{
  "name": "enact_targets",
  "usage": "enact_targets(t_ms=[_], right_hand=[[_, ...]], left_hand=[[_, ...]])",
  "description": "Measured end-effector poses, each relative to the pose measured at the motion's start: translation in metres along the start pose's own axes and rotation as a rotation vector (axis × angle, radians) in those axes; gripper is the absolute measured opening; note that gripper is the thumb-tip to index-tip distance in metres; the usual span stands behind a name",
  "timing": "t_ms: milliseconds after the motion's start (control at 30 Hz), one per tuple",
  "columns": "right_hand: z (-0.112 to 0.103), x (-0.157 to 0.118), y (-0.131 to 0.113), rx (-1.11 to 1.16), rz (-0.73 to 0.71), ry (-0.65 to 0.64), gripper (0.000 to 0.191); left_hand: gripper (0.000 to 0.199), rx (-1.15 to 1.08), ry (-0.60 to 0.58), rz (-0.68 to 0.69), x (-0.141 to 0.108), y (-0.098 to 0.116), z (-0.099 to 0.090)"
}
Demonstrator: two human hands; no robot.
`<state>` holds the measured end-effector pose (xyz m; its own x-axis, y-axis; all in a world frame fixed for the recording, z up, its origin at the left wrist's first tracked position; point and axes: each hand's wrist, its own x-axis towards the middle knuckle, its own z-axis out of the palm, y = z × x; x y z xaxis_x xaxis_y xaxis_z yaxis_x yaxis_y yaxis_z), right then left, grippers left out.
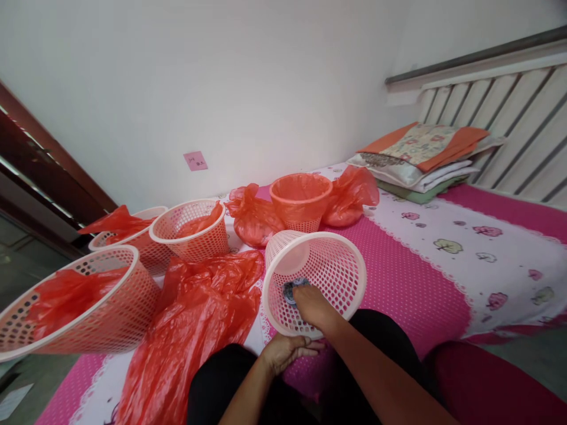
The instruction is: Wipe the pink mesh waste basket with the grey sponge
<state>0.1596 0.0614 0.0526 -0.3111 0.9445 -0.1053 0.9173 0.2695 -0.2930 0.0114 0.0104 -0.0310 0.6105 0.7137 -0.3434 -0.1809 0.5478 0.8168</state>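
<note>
A pale pink perforated basket [339, 265] lies tilted on its side, its mouth toward me, at the front edge of the bed. My right hand [312, 304] reaches into it, closed on a bluish-grey cloth [290, 290] that touches the inner wall. Under the basket's near rim, my left hand [286, 352] supports it with palm up and fingers stretched out. Just left of the basket a loose red plastic bag [199, 301] is spread over the bed.
Three baskets holding red bags, a near one [110, 313] and two behind, stand at the left. Against the wall, a red-lined basket [301, 200] sits between two red bundles. Folded bedding [425, 153] lies at the back right, beside the headboard [509, 118].
</note>
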Motion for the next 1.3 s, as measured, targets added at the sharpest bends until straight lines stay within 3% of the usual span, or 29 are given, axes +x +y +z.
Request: enact_targets(t_ms=[367, 800, 1300], right_hand=[[-0.002, 0.005, 0.014, 0.0, 0.04, -0.008, 0.029], [-0.027, -0.011, 0.024, 0.087, 0.001, -0.122, 0.025], [-0.028, -0.028, 0.028, 0.217, -0.007, -0.192, 0.023]], left_hand=[[0.055, -0.019, -0.021, -0.013, -0.001, 0.002, 0.001], [0.052, -0.003, 0.014, -0.027, -0.004, 0.006, 0.008], [0.053, 0.027, -0.006, -0.041, -0.006, 0.009, 0.009]])
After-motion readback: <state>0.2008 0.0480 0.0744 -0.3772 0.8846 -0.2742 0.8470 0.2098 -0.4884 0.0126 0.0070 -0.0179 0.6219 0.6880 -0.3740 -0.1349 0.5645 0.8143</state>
